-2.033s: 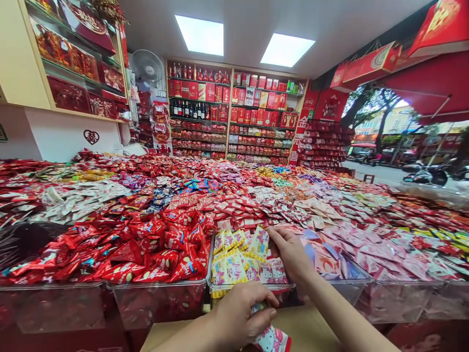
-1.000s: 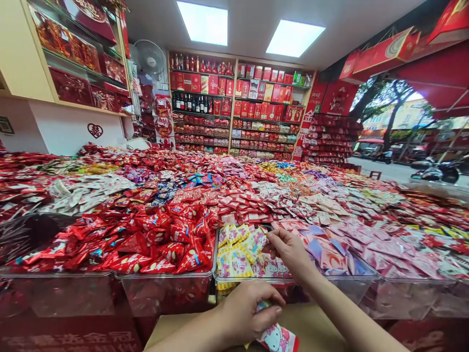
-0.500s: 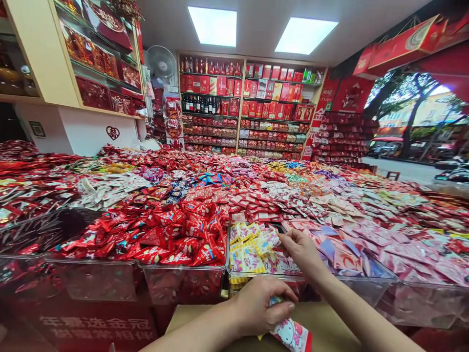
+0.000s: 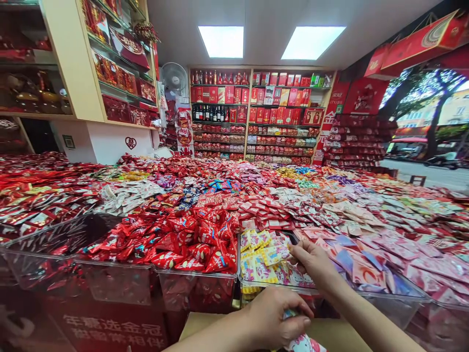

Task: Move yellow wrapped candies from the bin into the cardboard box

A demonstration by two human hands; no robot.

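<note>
While the right hand (image 4: 315, 261) pinches a yellow-edged packet (image 4: 275, 254) over the clear bin (image 4: 252, 284), the left hand (image 4: 278, 320) below that bin's front wall is closed around a pink cartoon packet (image 4: 302, 343). Bin looks partly filled, glossy flat sachets layered. Crinkly red foil candies (image 4: 190, 242) heap left of it.

Back-wall shelves (image 4: 256, 117), two ceiling lights (image 4: 222, 41)

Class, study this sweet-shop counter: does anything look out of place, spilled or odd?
Nothing looks spilled or damaged. One oddity: the clear bin at the far left is nearly empty while its neighbours are heaped. The right hand rests in the yellow packets; the left hand grips packets.
</note>
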